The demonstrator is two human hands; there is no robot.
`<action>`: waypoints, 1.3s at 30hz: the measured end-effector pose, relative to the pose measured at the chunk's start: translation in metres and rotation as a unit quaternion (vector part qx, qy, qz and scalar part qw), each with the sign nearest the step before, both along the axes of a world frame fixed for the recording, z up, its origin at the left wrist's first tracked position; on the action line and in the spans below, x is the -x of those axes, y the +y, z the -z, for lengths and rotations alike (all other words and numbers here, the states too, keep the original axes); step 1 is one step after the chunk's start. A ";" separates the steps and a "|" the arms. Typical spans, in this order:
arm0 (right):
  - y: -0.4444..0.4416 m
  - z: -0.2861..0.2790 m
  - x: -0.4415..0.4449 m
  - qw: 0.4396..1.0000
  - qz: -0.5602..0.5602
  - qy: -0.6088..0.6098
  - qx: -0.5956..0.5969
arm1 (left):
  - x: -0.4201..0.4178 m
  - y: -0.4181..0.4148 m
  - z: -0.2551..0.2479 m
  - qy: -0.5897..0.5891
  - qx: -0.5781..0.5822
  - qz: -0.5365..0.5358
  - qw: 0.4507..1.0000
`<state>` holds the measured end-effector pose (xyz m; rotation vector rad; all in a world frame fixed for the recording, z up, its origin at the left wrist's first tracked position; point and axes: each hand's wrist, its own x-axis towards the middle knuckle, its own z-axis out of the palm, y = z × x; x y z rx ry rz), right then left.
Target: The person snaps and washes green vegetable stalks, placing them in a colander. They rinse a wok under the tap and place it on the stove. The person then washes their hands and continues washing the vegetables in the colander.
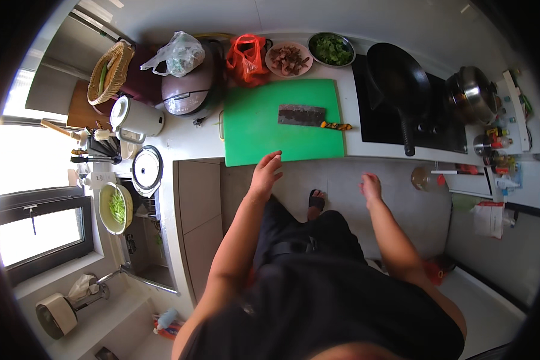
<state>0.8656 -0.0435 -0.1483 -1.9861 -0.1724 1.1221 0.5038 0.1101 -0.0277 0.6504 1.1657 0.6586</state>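
Note:
My left hand hovers at the front edge of a green cutting board, fingers apart and holding nothing. Out over the floor, before the counter's edge, my right hand hangs with loosely bent fingers and nothing visible in it. A cleaver lies flat on the board, its patterned yellow-and-black handle pointing right. Behind the board stand a plate of cut meat, a metal bowl of leafy greens and a red plastic bag.
Right of the board, a black wok and a steel pot stand on the cooktop. To the left are a rice cooker, a white electric kettle and a sink with a colander of sliced green vegetables beside it.

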 end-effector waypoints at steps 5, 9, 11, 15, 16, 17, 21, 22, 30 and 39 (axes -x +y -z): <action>0.191 -0.036 0.031 0.977 -0.034 0.145 -0.151 | -0.022 0.010 0.008 0.013 0.016 0.009 1.000; 0.367 -0.018 0.016 0.956 0.090 0.229 -0.159 | 0.003 0.003 0.021 0.083 0.031 -0.002 0.996; 0.434 0.009 -0.006 0.957 0.140 0.227 -0.115 | 0.021 -0.003 0.017 0.140 0.029 0.004 0.990; 0.492 0.045 -0.143 0.959 0.150 0.134 -0.201 | 0.042 0.004 0.036 0.115 -0.065 0.007 0.991; 0.501 0.046 -0.120 0.957 0.176 0.149 -0.174 | 0.053 0.001 0.026 0.155 -0.039 0.000 0.987; 0.500 0.046 -0.123 0.926 0.218 0.199 -0.236 | 0.058 0.000 0.022 0.153 -0.030 -0.008 0.988; 0.442 0.001 -0.027 0.965 0.167 0.105 -0.171 | 0.071 -0.002 0.006 0.151 -0.014 -0.054 0.987; 0.414 -0.028 0.006 0.972 0.135 0.048 -0.185 | 0.070 0.001 0.014 0.149 -0.016 -0.062 0.987; 0.208 -0.106 0.116 0.980 -0.174 0.078 -0.047 | 0.052 0.057 -0.002 0.004 0.047 -0.040 0.998; 0.236 -0.145 0.217 0.847 -0.490 0.205 -0.029 | 0.172 0.026 0.041 0.121 0.000 -0.324 0.938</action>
